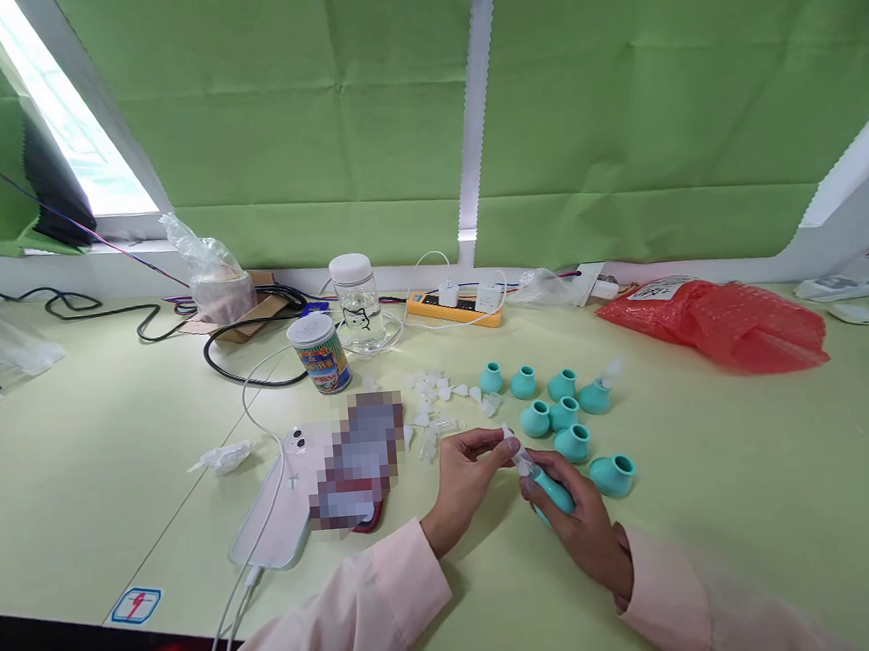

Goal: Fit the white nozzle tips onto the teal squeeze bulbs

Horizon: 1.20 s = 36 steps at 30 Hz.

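Close together above the table, my two hands work on one small assembly. My right hand (577, 515) is wrapped round a teal bulb-shaped piece (554, 492), tilted toward the upper left. A translucent white plastic piece (518, 451) sits at the mouth of that bulb, and my left hand (470, 473) pinches it between thumb and fingers. Just beyond my hands stand several matching teal bulbs (613, 475) with open necks. Another teal bulb (594, 395) has a clear piece poking out of its neck. Several loose translucent pieces (431, 391) lie scattered left of the bulbs.
Left of my hands lie a phone with a pixelated screen (359, 462) and a pale phone (275, 509) with a white cable. Behind them are a patterned canister (320, 354) and a clear jar (359, 311). An orange power strip (454, 309) and a red plastic bag (720, 323) lie farther back.
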Each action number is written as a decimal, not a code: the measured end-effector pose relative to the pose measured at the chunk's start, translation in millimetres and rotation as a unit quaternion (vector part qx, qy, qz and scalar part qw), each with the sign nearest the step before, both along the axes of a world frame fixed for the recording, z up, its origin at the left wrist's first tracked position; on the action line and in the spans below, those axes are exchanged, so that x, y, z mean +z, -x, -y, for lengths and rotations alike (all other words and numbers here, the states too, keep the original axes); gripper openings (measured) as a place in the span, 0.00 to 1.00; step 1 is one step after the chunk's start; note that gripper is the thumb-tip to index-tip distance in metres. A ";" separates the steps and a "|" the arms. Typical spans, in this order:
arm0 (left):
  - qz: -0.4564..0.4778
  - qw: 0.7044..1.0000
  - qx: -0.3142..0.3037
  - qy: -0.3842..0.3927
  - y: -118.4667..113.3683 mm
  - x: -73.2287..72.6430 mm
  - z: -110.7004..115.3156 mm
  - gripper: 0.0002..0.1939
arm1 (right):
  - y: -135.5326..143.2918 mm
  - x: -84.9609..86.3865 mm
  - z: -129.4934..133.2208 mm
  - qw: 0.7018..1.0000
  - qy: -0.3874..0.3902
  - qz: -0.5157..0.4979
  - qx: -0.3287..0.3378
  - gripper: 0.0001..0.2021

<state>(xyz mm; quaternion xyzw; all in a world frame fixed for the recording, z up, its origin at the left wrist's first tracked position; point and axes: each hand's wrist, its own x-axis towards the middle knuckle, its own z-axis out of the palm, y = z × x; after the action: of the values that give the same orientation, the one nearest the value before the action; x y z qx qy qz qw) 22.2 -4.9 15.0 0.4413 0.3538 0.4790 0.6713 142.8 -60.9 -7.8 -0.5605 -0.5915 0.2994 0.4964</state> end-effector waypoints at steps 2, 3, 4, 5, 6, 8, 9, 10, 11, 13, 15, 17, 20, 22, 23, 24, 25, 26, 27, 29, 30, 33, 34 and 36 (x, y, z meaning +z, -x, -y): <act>0.002 1.000 0.008 0.007 -1.4 -0.4 2.6 0.13 | 1.0 -0.6 0.7 1.000 0.000 0.001 -0.006 0.13; 0.003 1.000 0.012 0.013 -1.9 -0.6 3.5 0.14 | 1.4 -0.3 0.8 1.000 0.002 -0.002 -0.006 0.12; 0.006 1.000 0.016 0.022 -2.3 -0.8 4.1 0.15 | 1.7 0.3 0.8 1.000 0.007 -0.008 -0.005 0.12; 0.011 0.999 0.017 0.032 -2.5 -1.1 4.3 0.15 | 2.0 1.3 0.6 1.000 0.012 -0.018 -0.002 0.12; 0.019 0.999 0.015 0.042 -2.6 -1.6 4.3 0.15 | 2.2 2.8 0.2 0.999 0.020 -0.032 0.004 0.12; 0.044 0.998 -0.002 0.052 -2.1 -2.4 3.7 0.15 | 2.4 6.5 -0.9 0.996 0.039 -0.073 0.024 0.12; 0.056 0.997 -0.016 0.049 -1.7 -2.6 3.4 0.15 | 2.3 8.6 -1.4 0.993 0.050 -0.098 0.036 0.11; 0.066 0.996 -0.033 0.041 -1.1 -2.5 3.2 0.15 | 2.0 10.3 -1.9 0.989 0.061 -0.124 0.049 0.11; 0.074 0.996 -0.049 0.031 -0.4 -2.2 3.2 0.14 | 1.7 11.7 -2.3 0.984 0.070 -0.150 0.063 0.11; 0.086 0.993 -0.080 0.013 0.7 -0.9 3.6 0.13 | 0.9 12.4 -2.7 0.972 0.084 -0.200 0.092 0.11; 0.097 0.990 -0.102 0.007 1.3 0.5 4.4 0.13 | 0.2 10.4 -3.1 0.957 0.092 -0.249 0.118 0.11; 0.108 0.987 -0.118 0.010 1.3 1.4 5.3 0.13 | -0.2 7.0 -3.7 0.939 0.105 -0.297 0.139 0.11; 0.127 0.983 -0.133 0.016 0.9 2.2 6.2 0.12 | -0.1 3.3 -5.8 0.907 0.133 -0.363 0.167 0.13; 0.139 0.980 -0.141 0.019 0.9 3.0 6.6 0.12 | 0.0 3.2 -7.5 0.886 0.155 -0.394 0.190 0.13; 0.145 0.979 -0.144 0.022 0.9 3.6 6.9 0.12 | 0.0 3.8 -8.2 0.879 0.163 -0.403 0.198 0.13; 0.150 0.977 -0.149 0.028 0.9 4.3 7.2 0.11 | -0.2 4.8 -8.8 0.875 0.168 -0.406 0.204 0.13; 0.153 0.976 -0.153 0.035 0.9 5.0 7.6 0.11 | -0.4 6.1 -9.1 0.876 0.169 -0.403 0.205 0.13; 0.153 0.975 -0.157 0.041 0.8 5.5 7.9 0.11 | -0.6 7.5 -9.2 0.883 0.161 -0.393 0.201 0.13; 0.148 0.976 -0.156 0.043 0.7 5.9 8.3 0.12 | -0.8 9.0 -8.8 0.895 0.149 -0.375 0.192 0.13; 0.118 0.984 -0.127 0.032 0.3 6.0 8.8 0.14 | -1.0 11.5 -7.2 0.925 0.122 -0.317 0.169 0.13; 0.092 0.990 -0.101 0.020 0.0 5.8 8.8 0.14 | -0.9 12.1 -6.0 0.941 0.109 -0.279 0.155 0.12; 0.004 1.000 -0.025 -0.016 -0.4 5.2 8.4 0.13 | 0.0 10.4 -2.5 0.982 0.069 -0.151 0.089 0.10; -0.017 1.000 -0.016 -0.020 -0.4 5.2 8.3 0.13 | 0.3 8.8 -1.8 0.990 0.051 -0.112 0.063 0.10; -0.035 0.999 -0.021 -0.025 -0.3 5.8 8.7 0.14 | 0.8 5.4 -1.4 0.998 0.019 -0.056 0.020 0.11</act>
<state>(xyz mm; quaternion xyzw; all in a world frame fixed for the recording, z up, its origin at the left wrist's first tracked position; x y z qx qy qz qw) 22.5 -13.5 20.8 0.4816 0.3558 0.4574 0.6574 142.0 -59.5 -2.4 -0.5398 -0.5683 0.3515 0.5119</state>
